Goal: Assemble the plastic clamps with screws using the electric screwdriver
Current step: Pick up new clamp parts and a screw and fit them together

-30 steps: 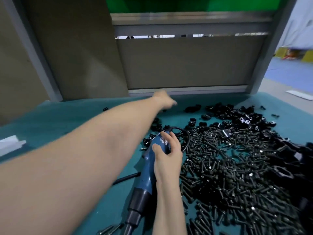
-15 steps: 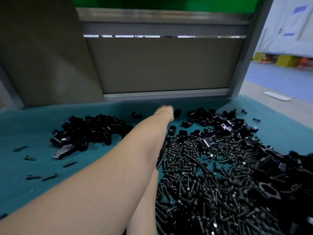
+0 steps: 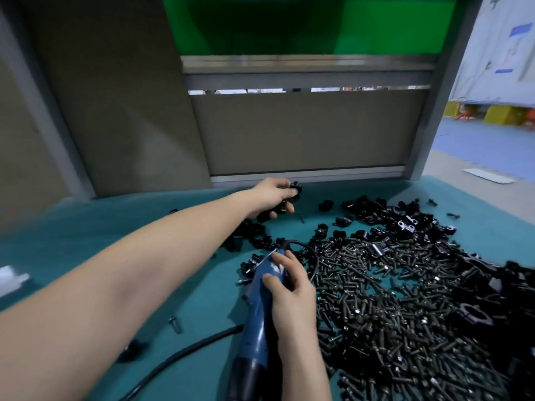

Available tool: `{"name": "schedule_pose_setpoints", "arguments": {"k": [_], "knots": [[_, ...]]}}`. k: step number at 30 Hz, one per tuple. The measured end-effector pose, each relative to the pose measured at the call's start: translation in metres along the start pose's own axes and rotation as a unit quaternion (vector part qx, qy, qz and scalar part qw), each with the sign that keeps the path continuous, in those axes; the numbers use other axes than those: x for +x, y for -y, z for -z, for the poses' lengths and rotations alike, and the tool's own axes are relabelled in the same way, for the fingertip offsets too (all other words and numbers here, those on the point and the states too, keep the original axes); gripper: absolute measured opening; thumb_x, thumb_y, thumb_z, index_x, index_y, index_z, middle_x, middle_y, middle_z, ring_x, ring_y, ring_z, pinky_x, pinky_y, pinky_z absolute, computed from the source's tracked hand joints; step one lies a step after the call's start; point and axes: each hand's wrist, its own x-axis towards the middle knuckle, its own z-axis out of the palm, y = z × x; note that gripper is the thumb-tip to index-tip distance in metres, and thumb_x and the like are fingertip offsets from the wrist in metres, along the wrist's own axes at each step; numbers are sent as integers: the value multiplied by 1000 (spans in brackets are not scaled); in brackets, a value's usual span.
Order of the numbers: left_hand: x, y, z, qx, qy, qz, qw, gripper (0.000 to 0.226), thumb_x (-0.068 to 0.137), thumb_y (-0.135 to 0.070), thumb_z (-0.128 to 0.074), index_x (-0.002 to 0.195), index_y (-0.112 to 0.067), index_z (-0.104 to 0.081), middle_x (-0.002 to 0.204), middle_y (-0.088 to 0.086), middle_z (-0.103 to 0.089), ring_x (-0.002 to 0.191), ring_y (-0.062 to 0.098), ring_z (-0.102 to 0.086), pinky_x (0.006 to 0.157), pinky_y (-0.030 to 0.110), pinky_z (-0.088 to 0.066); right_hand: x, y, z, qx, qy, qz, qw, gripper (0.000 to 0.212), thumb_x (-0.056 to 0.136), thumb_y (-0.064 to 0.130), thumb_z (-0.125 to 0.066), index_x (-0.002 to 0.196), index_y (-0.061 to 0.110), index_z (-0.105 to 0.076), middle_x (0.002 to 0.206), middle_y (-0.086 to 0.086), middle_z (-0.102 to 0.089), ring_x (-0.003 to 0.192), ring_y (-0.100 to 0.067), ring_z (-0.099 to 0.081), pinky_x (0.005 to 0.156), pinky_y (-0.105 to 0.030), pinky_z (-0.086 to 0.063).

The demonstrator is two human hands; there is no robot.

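Observation:
My left hand (image 3: 273, 198) reaches far across the teal table and pinches a black plastic clamp (image 3: 296, 190) lifted just above the cloth near the back panel. My right hand (image 3: 286, 287) grips the blue electric screwdriver (image 3: 259, 319), which lies along the table pointing toward me, its black cable (image 3: 179, 354) trailing left. A big heap of black screws (image 3: 390, 308) spreads to the right of the screwdriver. Loose black clamps (image 3: 385, 215) lie behind the screws.
The teal table cover (image 3: 86, 233) ends at a grey partition panel (image 3: 304, 134) at the back. A single screw (image 3: 175, 324) lies left of the cable. Something white (image 3: 11, 279) sits at the left edge. Larger black parts (image 3: 515, 285) pile at the right.
The view swung left and back. My left hand, stretched out with nothing seen in it before, now holds a clamp raised off the table. My right hand stays on the screwdriver.

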Motion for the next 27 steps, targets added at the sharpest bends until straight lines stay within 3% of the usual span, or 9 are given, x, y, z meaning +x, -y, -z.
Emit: {"name": "schedule_pose_setpoints", "arguments": {"k": [3, 7, 10, 13, 18, 21, 23, 27], "knots": [[-44, -12, 21, -12, 27, -10, 1000, 5, 101, -18, -49, 101, -19, -55, 58, -2, -69, 40, 4, -50, 35, 13, -30, -7, 8, -2, -24, -6, 5, 1000, 35, 86, -3, -62, 94, 30, -67, 138, 8, -51, 126, -14, -50, 110, -36, -38], [-109, -26, 42, -120, 71, -64, 988, 29, 100, -6, -48, 87, -25, -65, 78, 1, -72, 50, 8, -44, 36, 14, -29, -10, 8, -1, -22, -5, -7, 1000, 30, 88, -2, -61, 99, 25, -69, 142, 7, -49, 127, -19, -49, 109, -44, -41], [-164, -30, 44, -194, 113, -137, 965, 34, 99, -8, -51, 81, -31, -68, 86, -2, -72, 53, 7, -42, 39, 14, -30, -12, 7, -1, -11, -11, -12, 1000, 29, 88, -5, -61, 95, 22, -70, 144, 4, -48, 130, -20, -48, 111, -45, -38], [-213, -28, 40, -195, 149, -184, 952, 25, 94, -16, -55, 83, -33, -69, 91, -3, -73, 52, 6, -42, 40, 14, -32, -15, 9, -3, -19, -15, 2, 1000, 33, 87, -9, -59, 91, 22, -69, 146, 0, -47, 132, -19, -46, 113, -45, -35], [-247, -29, 38, -163, 125, -224, 953, 27, 90, -12, -57, 84, -35, -71, 90, -4, -74, 61, 0, -57, 42, 15, -34, -16, 7, -3, 1, -15, -12, 1000, 34, 89, -6, -56, 98, 23, -70, 143, -7, -51, 130, -33, -49, 107, -54, -41], [-252, -28, 40, -155, 94, -236, 955, 29, 91, -11, -56, 84, -35, -71, 90, -3, -75, 58, 0, -55, 41, 15, -33, -19, 8, -2, 2, -20, -9, 1000, 34, 89, -4, -56, 99, 25, -71, 135, -5, -57, 119, -26, -58, 100, -49, -48], [-255, -26, 39, -136, 63, -246, 958, 30, 90, -11, -56, 84, -35, -72, 90, -2, -75, 55, 3, -51, 42, 16, -33, -21, 14, -1, 3, -33, 8, 999, 32, 90, -1, -57, 99, 27, -70, 121, -3, -65, 102, -16, -66, 85, -35, -55], [-251, -20, 27, -106, -8, -236, 966, 24, 88, -16, -58, 84, -35, -72, 86, -1, -75, 51, 14, -38, 41, 19, -28, -19, 42, 7, 23, -67, 50, 996, 30, 91, -2, -57, 99, 25, -67, 113, 3, -67, 102, -3, -63, 81, -16, -49]]}}
